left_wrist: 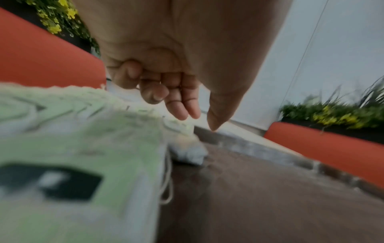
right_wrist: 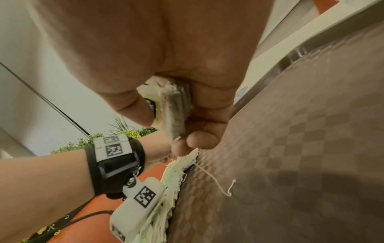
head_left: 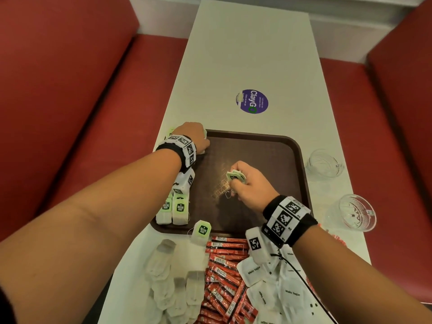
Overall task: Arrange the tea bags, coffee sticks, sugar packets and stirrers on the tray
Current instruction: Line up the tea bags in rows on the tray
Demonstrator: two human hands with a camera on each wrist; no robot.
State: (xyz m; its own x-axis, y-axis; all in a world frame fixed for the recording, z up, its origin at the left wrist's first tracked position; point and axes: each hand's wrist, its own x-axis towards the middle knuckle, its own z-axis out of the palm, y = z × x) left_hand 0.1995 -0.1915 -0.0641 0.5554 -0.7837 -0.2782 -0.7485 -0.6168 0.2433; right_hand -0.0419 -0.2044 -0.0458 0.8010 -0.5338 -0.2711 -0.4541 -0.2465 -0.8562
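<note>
A brown tray point(head_left: 268, 155) lies on the white table. A row of green-tagged tea bags point(head_left: 180, 206) stands along its left edge, close under the left wrist camera as tea bags point(left_wrist: 83, 148). My left hand point(head_left: 194, 136) is at the far end of that row, at the tray's far-left corner. Its fingers point(left_wrist: 182, 105) are loosely curled and hold nothing. My right hand point(head_left: 240, 181) hovers over the tray's middle and grips a small stack of tea bags point(head_left: 233, 176) between thumb and fingers, seen edge-on as the stack point(right_wrist: 174, 111). A string point(right_wrist: 218, 185) trails onto the tray.
One tea bag point(head_left: 201, 230) lies across the tray's near rim. Loose tea bags point(head_left: 173, 288), red coffee sticks point(head_left: 226, 272) and white sugar packets point(head_left: 275, 288) are piled at the table's near end. Two glass cups point(head_left: 323, 163) point(head_left: 355, 212) stand right of the tray. Red benches point(head_left: 70, 90) flank the table.
</note>
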